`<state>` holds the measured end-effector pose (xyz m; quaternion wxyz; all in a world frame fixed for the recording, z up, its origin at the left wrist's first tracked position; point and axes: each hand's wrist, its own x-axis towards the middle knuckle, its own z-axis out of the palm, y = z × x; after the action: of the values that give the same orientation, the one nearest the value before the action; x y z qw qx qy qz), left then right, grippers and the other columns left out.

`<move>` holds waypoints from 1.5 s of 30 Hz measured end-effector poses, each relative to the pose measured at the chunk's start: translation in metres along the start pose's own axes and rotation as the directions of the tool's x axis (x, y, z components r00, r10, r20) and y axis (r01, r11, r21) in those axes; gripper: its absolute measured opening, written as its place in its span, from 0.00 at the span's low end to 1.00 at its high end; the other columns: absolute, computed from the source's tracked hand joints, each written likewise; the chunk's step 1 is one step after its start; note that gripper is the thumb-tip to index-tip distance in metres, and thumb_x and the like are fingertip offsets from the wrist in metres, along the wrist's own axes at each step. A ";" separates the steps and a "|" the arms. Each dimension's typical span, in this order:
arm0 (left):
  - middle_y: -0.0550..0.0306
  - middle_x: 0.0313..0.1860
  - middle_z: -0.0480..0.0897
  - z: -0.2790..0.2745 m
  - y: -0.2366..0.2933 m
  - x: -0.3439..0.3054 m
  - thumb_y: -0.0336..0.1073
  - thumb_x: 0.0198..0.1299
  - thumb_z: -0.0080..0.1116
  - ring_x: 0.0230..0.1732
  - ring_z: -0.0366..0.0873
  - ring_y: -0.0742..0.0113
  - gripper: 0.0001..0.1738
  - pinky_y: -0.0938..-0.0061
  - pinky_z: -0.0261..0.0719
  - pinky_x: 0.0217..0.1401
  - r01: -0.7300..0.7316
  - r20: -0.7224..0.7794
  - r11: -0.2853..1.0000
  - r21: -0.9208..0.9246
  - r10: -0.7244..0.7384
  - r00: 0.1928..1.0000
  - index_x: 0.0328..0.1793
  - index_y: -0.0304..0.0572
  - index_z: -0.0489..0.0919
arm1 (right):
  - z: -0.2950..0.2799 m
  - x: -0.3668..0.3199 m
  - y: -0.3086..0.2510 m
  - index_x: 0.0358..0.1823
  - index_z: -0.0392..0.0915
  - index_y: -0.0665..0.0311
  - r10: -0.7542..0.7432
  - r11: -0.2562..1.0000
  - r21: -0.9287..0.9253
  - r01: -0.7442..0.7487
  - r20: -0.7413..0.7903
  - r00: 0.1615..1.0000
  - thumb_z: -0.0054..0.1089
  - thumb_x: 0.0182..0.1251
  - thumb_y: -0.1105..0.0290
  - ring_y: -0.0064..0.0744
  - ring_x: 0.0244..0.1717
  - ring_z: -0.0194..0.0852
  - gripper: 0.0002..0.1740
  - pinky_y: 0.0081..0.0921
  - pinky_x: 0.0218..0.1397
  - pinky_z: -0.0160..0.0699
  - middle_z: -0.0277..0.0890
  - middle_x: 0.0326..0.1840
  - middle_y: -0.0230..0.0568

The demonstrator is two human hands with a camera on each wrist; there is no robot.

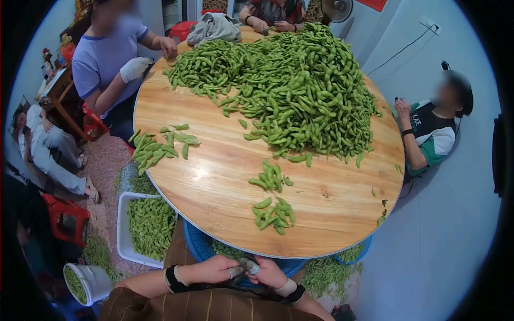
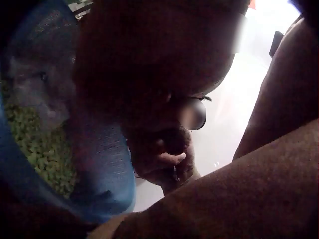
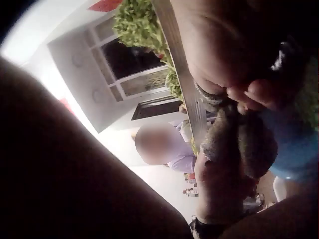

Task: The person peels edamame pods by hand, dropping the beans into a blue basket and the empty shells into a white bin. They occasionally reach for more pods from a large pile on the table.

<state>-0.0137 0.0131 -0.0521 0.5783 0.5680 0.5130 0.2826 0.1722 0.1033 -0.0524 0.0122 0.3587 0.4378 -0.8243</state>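
My left hand (image 1: 217,269) and right hand (image 1: 269,273) meet below the table's front edge, over a blue basin (image 1: 197,242). Both have grey coverings on fingertips, also seen on the left hand (image 3: 219,144) in the right wrist view. The right hand's fingers are curled in; whether a pod lies between the hands cannot be made out. Two small groups of green pods, a nearer one (image 1: 274,215) and a farther one (image 1: 270,176), lie on the round wooden table (image 1: 230,155). Shelled beans (image 2: 40,149) fill part of the basin in the left wrist view.
A large pod heap (image 1: 316,91) covers the table's far side; a smaller pile (image 1: 155,150) lies at its left edge. People sit at the left, far side and right. On the floor stand a white crate of pods (image 1: 151,227), a white bucket (image 1: 95,283) and a red stool (image 1: 67,218).
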 end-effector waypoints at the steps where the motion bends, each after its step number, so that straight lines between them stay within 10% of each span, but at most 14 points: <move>1: 0.58 0.18 0.73 -0.007 0.000 -0.005 0.41 0.69 0.46 0.22 0.72 0.71 0.16 0.72 0.71 0.27 0.151 0.103 0.960 -0.234 -0.131 0.986 0.32 0.38 0.76 | 0.003 0.003 0.004 0.42 0.73 0.63 0.004 1.000 0.001 -0.004 -0.019 1.000 0.48 0.71 0.67 0.21 0.19 0.61 0.08 0.20 0.24 0.66 0.65 0.21 0.30; 8: 0.67 0.21 0.73 -0.051 -0.032 -0.013 0.47 0.72 0.44 0.22 0.64 0.80 0.19 0.83 0.63 0.26 0.172 0.167 0.733 -0.658 -0.081 0.983 0.36 0.41 0.77 | 0.043 0.019 -0.005 0.42 0.73 0.65 -0.009 0.903 0.427 0.057 -0.113 0.994 0.51 0.69 0.69 0.18 0.21 0.58 0.07 0.19 0.24 0.59 0.66 0.25 0.31; 11: 0.67 0.20 0.73 -0.068 -0.038 -0.021 0.45 0.72 0.44 0.22 0.65 0.80 0.19 0.82 0.64 0.26 0.182 0.128 0.763 -0.621 -0.130 0.983 0.36 0.40 0.77 | 0.041 0.025 0.003 0.49 0.75 0.64 -0.078 0.995 -0.087 0.046 -0.403 0.912 0.59 0.64 0.66 0.30 0.28 0.73 0.14 0.26 0.31 0.71 0.76 0.35 0.40; 13: 0.67 0.20 0.73 -0.071 -0.053 -0.028 0.42 0.71 0.46 0.23 0.68 0.79 0.17 0.81 0.67 0.27 0.122 -0.026 0.819 -0.560 -0.164 0.986 0.35 0.40 0.77 | 0.035 0.027 0.003 0.53 0.76 0.62 -0.711 0.378 -0.910 0.170 -0.167 0.683 0.65 0.58 0.64 0.47 0.41 0.80 0.22 0.34 0.43 0.78 0.80 0.44 0.47; 14: 0.67 0.20 0.73 -0.076 -0.060 -0.038 0.41 0.70 0.46 0.23 0.68 0.79 0.16 0.80 0.67 0.27 0.139 -0.091 0.818 -0.558 -0.226 0.970 0.35 0.40 0.78 | 0.040 0.015 -0.002 0.52 0.77 0.62 -0.606 0.489 -0.868 0.087 -0.267 0.749 0.65 0.57 0.65 0.58 0.48 0.77 0.21 0.37 0.50 0.77 0.79 0.47 0.51; 17: 0.66 0.20 0.74 -0.102 -0.083 -0.065 0.40 0.70 0.46 0.23 0.70 0.79 0.15 0.78 0.69 0.26 0.161 -0.326 0.841 -0.516 -0.367 0.871 0.35 0.39 0.79 | 0.043 -0.013 -0.010 0.44 0.81 0.65 -0.418 0.576 -0.809 -0.120 -0.417 0.807 0.66 0.57 0.67 0.47 0.39 0.81 0.14 0.31 0.41 0.77 0.80 0.38 0.53; 19: 0.57 0.20 0.78 -0.124 -0.129 -0.091 0.41 0.66 0.51 0.22 0.76 0.67 0.14 0.70 0.74 0.26 0.275 -0.491 0.905 -0.323 -0.409 0.769 0.36 0.38 0.80 | 0.053 -0.025 -0.028 0.32 0.75 0.66 -0.548 0.558 -0.828 -0.057 -0.419 0.724 0.64 0.50 0.70 0.57 0.30 0.74 0.10 0.42 0.34 0.73 0.73 0.26 0.54; 21: 0.44 0.24 0.80 -0.145 -0.150 -0.116 0.41 0.60 0.55 0.26 0.80 0.50 0.13 0.60 0.77 0.31 0.541 -0.663 0.761 0.359 -0.200 0.721 0.34 0.37 0.80 | 0.054 -0.038 -0.046 0.29 0.74 0.66 -0.612 0.467 -0.883 -0.040 -0.356 0.706 0.64 0.51 0.71 0.55 0.29 0.74 0.08 0.41 0.32 0.73 0.72 0.24 0.53; 24: 0.39 0.28 0.80 -0.152 -0.134 -0.133 0.40 0.55 0.58 0.31 0.79 0.41 0.12 0.53 0.76 0.35 0.780 -0.748 0.411 0.473 -0.280 0.601 0.32 0.39 0.81 | 0.061 -0.043 -0.079 0.30 0.76 0.65 -0.704 0.470 -0.882 -0.019 -0.388 0.594 0.63 0.55 0.70 0.54 0.27 0.75 0.07 0.39 0.30 0.73 0.73 0.24 0.51; 27: 0.42 0.29 0.80 -0.150 -0.132 -0.141 0.39 0.54 0.58 0.32 0.79 0.43 0.10 0.53 0.77 0.35 0.807 -0.819 0.405 0.429 -0.203 0.537 0.30 0.40 0.80 | 0.037 -0.034 -0.094 0.34 0.77 0.65 -0.815 0.496 -0.868 0.010 -0.462 0.350 0.62 0.54 0.71 0.53 0.30 0.76 0.07 0.38 0.33 0.75 0.76 0.27 0.50; 30: 0.42 0.31 0.80 -0.138 -0.107 -0.138 0.33 0.54 0.59 0.33 0.79 0.42 0.07 0.54 0.77 0.36 0.795 -0.868 0.464 0.391 -0.100 0.486 0.37 0.39 0.81 | 0.004 -0.018 -0.109 0.37 0.77 0.65 -0.878 0.319 -0.924 -0.211 -0.372 0.302 0.61 0.52 0.74 0.52 0.33 0.76 0.10 0.39 0.36 0.75 0.76 0.31 0.50; 35: 0.42 0.31 0.80 -0.117 -0.054 -0.129 0.28 0.52 0.59 0.32 0.79 0.44 0.12 0.57 0.77 0.37 0.680 -0.894 0.596 0.427 0.162 0.418 0.45 0.37 0.80 | 0.003 -0.016 -0.113 0.40 0.76 0.66 -0.835 0.374 -0.922 -0.104 -0.383 0.396 0.61 0.51 0.74 0.53 0.36 0.76 0.13 0.39 0.38 0.75 0.77 0.33 0.52; 39: 0.45 0.33 0.82 -0.087 -0.003 -0.094 0.28 0.55 0.56 0.33 0.82 0.59 0.11 0.70 0.78 0.37 0.148 -0.751 0.973 0.179 0.038 0.659 0.43 0.34 0.81 | -0.001 -0.031 -0.109 0.43 0.77 0.67 -0.816 0.519 -0.853 0.059 -0.473 0.333 0.62 0.53 0.75 0.38 0.33 0.79 0.14 0.30 0.38 0.76 0.80 0.34 0.43; 45: 0.56 0.33 0.82 -0.023 0.094 -0.016 0.31 0.65 0.49 0.33 0.79 0.72 0.12 0.76 0.77 0.37 -0.155 -0.390 0.984 -0.088 0.109 0.914 0.50 0.34 0.78 | 0.026 -0.063 -0.093 0.44 0.77 0.67 -0.771 0.615 -0.705 0.355 -0.443 0.457 0.67 0.52 0.75 0.21 0.33 0.76 0.16 0.20 0.39 0.75 0.79 0.33 0.35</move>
<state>-0.0157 0.0250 0.0454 0.4784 0.5003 0.5592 0.4563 0.1731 0.1228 0.0612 -0.3501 0.4553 0.7053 -0.4155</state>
